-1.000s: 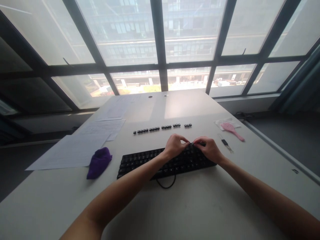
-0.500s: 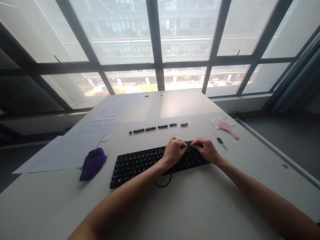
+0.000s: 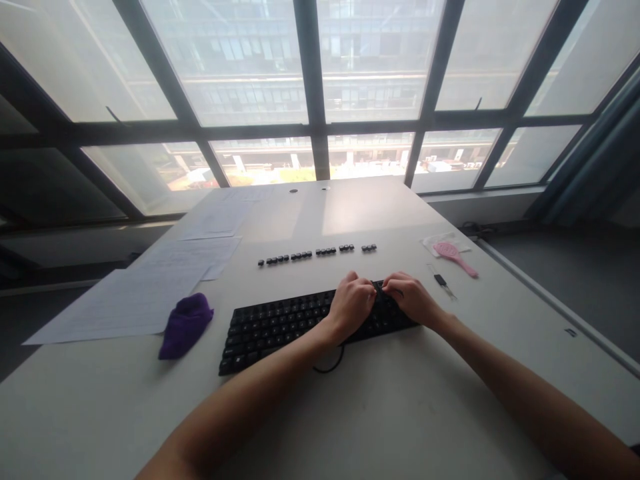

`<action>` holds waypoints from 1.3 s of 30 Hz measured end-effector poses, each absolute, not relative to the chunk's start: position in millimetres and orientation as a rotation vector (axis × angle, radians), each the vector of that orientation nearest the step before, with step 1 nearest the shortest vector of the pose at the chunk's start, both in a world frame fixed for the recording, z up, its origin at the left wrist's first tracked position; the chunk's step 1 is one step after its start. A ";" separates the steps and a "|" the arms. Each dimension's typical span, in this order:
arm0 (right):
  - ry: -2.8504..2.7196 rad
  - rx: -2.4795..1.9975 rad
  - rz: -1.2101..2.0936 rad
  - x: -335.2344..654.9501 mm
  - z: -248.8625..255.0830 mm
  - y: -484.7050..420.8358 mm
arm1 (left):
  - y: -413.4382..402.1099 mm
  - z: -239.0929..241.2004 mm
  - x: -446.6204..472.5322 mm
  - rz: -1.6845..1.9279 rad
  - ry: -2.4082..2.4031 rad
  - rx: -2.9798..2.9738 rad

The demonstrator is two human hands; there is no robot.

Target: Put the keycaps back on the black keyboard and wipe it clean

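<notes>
A black keyboard (image 3: 280,327) lies on the white table (image 3: 380,413) in front of me. My left hand (image 3: 351,303) rests on its right part with the fingers curled down. My right hand (image 3: 409,297) sits just beside it, fingertips pinched together at the keyboard's top edge. The two hands almost touch there; what the fingertips hold is too small to make out. A row of loose black keycaps (image 3: 315,254) lies on the table behind the keyboard. The keyboard's cable (image 3: 330,365) loops out at its near edge.
A crumpled purple cloth (image 3: 186,325) lies left of the keyboard, with paper sheets (image 3: 135,300) behind it. A pink brush (image 3: 453,255) on a plastic wrapper and a small black tool (image 3: 441,281) lie to the right. Large windows stand behind the table's far edge.
Both hands have sunk lower onto the keyboard's right part and stay pinched together. The camera shifted a little, so the scene slid left.
</notes>
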State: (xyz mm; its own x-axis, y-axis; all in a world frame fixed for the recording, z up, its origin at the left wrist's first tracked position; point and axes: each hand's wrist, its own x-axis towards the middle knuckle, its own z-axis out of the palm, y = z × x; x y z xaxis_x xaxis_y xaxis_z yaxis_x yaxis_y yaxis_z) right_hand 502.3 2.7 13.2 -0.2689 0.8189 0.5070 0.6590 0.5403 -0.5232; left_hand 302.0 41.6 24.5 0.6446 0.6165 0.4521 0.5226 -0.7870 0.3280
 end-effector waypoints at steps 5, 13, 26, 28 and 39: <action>-2.080 -1.205 0.252 501.5 10.4 3.6 | 39.2 27.0 304.8 0.761 0.905 2.802; -2.119 -1.229 0.197 502.1 6.4 3.9 | 36.4 30.0 308.7 0.709 0.886 2.863; -2.078 -1.195 0.235 499.8 8.4 2.1 | 46.1 17.7 303.4 0.930 0.910 2.389; -2.079 -1.197 0.229 499.9 7.8 2.3 | 44.8 17.5 304.2 0.913 0.881 2.470; -2.133 -1.219 0.231 501.7 8.6 4.6 | 45.1 20.1 309.1 0.796 0.855 2.600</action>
State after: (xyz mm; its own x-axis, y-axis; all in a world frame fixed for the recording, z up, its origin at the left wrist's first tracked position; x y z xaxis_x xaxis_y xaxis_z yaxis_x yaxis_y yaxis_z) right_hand 501.7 4.6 8.6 -0.3466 0.8192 0.4570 0.7025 0.5495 -0.4522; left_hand 309.1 45.1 20.1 0.6712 0.6160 0.4123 0.4555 -0.7816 0.4262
